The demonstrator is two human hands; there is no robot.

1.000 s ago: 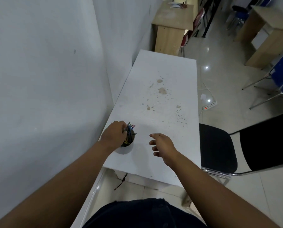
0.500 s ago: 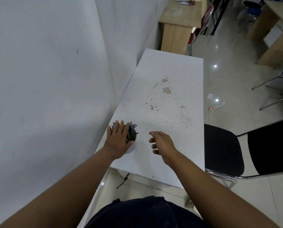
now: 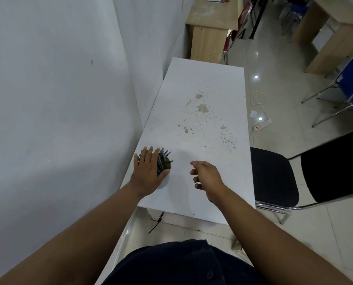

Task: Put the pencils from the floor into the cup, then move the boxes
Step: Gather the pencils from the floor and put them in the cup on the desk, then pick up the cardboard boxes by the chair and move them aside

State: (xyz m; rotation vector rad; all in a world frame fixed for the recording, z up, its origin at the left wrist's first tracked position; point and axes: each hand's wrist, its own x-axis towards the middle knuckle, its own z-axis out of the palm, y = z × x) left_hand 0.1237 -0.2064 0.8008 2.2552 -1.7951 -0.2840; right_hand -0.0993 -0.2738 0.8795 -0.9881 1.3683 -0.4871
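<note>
Already the pencils point(image 3: 163, 161) stood bunched in the cup point(image 3: 164, 183), which sat on the white table point(image 3: 202, 124) near its left edge and close to the near corner, beside the wall point(image 3: 58, 99). The left hand point(image 3: 148, 171) lay flat over the pencil tops with its fingers spread and straight, pressing or covering rather than gripping; most of the cup was hidden under it. The right hand point(image 3: 207, 174) hovered just beside the cup on the open side, loosely curled and holding nothing. A judgement: a push from the flat palm that was off-centre could tip the cup toward the table edge or the gap by the wall, spilling pencils back to the floor point(image 3: 274, 89), and the projecting tips could catch the fingers as the hand lifted. No boxes showed in view, so that step looked untouched. Beyond the cup the tabletop ran long and bare except for brown stains point(image 3: 202, 108), giving free room to slide things away from the edges. A black chair point(image 3: 274, 177) stood against the table's right side, narrowing the room to move there.
</note>
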